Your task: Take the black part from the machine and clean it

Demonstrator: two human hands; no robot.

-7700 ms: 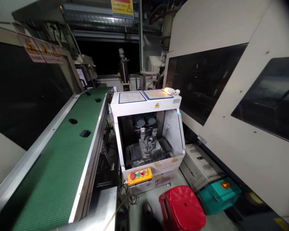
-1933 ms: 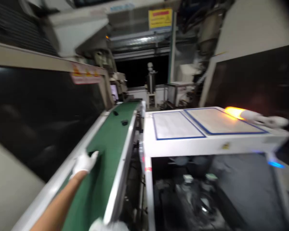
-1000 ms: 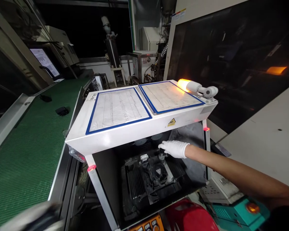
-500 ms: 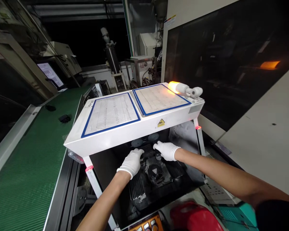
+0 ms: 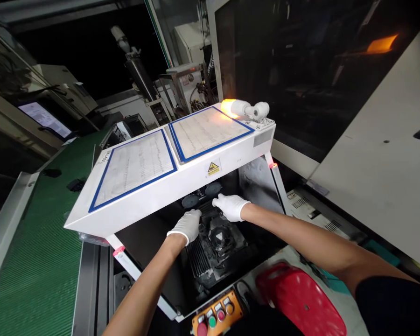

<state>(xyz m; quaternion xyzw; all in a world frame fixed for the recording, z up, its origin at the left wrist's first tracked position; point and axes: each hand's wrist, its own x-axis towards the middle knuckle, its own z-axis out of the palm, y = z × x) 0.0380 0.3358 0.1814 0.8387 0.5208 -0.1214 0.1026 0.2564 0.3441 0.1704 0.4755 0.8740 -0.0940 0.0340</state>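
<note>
Both my gloved hands reach into the open bay of a white machine cabinet (image 5: 168, 196). My left hand (image 5: 188, 226), in a white glove, rests on the dark mechanism (image 5: 219, 238) just below a round black disc (image 5: 191, 201). My right hand (image 5: 231, 207), also gloved, lies with its fingers pointing left over the mechanism's upper part, near a second disc (image 5: 213, 188). A finned metal block (image 5: 198, 257) sits under my left wrist. My gloves hide whatever is directly beneath them, so I cannot tell whether either hand holds anything.
Two blue-framed sheets (image 5: 135, 168) (image 5: 206, 133) lie on the cabinet top, with a lit amber lamp (image 5: 231, 107) behind. An orange button box (image 5: 217, 312) sits below the bay, a red stool (image 5: 299, 298) at lower right, a green conveyor belt (image 5: 31, 261) at left.
The view has tilted and swung, so the cabinet sits further left and the stool shows more. My left hand entered the bay after my right, and both now lie deeper and closer together.
</note>
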